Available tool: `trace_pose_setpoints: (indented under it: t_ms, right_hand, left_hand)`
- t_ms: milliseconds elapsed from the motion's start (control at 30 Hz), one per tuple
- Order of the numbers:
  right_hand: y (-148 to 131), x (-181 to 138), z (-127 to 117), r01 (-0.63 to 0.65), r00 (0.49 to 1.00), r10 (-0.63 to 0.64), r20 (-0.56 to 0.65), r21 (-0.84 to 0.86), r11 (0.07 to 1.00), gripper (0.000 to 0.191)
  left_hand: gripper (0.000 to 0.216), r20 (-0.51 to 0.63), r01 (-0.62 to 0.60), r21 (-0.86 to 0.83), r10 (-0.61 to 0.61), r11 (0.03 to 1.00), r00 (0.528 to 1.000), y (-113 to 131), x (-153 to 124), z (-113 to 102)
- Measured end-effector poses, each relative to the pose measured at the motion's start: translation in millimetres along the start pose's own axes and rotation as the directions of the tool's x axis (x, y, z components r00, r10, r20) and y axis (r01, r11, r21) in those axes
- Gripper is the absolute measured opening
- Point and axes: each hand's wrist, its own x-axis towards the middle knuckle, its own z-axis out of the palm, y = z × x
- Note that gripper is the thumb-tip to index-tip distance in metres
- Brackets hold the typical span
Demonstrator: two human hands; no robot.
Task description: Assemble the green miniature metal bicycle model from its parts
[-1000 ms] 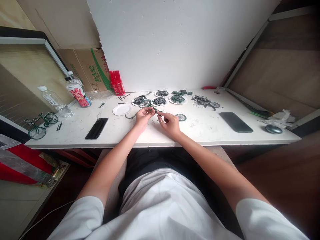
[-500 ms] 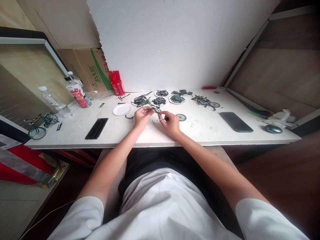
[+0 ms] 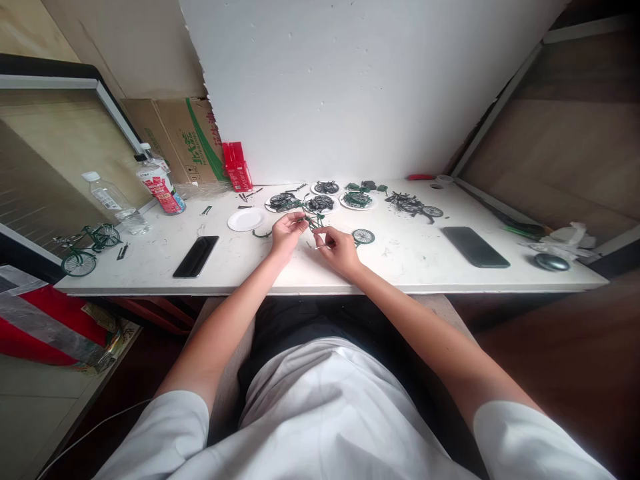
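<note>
A small green model bicycle frame (image 3: 316,218) is held above the table by my left hand (image 3: 287,233), whose thumb and fingers pinch its near end. My right hand (image 3: 341,249) is closed beside it, fingertips at the frame's lower side. A thin silvery rod (image 3: 321,247) shows under the right fingers; its exact kind is too small to tell. Close to the right hand lies a spoked toy wheel (image 3: 363,236). A curved dark part (image 3: 261,234) rests left of the left hand. The fingers partly hide the frame's held end.
Behind the hands are plates of model parts, including green parts (image 3: 357,199) and black wheels (image 3: 325,188). An empty white plate (image 3: 246,219), a phone (image 3: 196,257) and an assembled model bicycle (image 3: 87,247) are left. Dark parts (image 3: 413,204) and a dark slab (image 3: 475,247) lie right.
The green frame has tilted a little and more of it shows above my right fingers. My right hand has shifted slightly down. The whole view has moved slightly.
</note>
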Motion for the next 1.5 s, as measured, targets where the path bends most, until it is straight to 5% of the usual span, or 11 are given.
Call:
trace_pose_setpoints:
  t_ms: [367,567,767,1000,1167,1500]
  right_hand:
    - [-1,-2,0,-0.005,0.997,0.005,0.077,-0.001,1.0,0.033]
    - [-5,7,-20,0.039,0.998,-0.042,0.048,0.058,0.998,0.04]
    - [32,36,-51,0.0,0.998,-0.005,-0.062,-0.083,0.997,0.044]
    - [80,39,-63,-0.066,0.989,0.101,0.111,-0.284,0.957,0.026]
    - [91,34,-57,-0.122,0.957,0.2,0.21,-0.335,0.934,0.02]
    - [90,34,-56,-0.167,0.953,0.24,0.187,-0.338,0.926,0.02]
  left_hand:
    - [0.045,0.037,-0.021,0.071,0.018,0.997,0.999,0,0,0]
    - [0.046,-0.004,-0.033,0.12,0.033,0.992,0.999,0,1,-1]
    - [0.039,-0.072,-0.057,0.229,0.075,0.972,0.995,-5,4,-4]
    - [0.035,-0.048,-0.105,0.26,0.121,0.96,0.991,-9,4,-4]
    - [0.034,-0.055,-0.094,0.285,0.114,0.954,0.992,-8,4,-4]
    - [0.038,-0.054,-0.075,0.282,0.094,0.956,0.994,-8,3,-2]
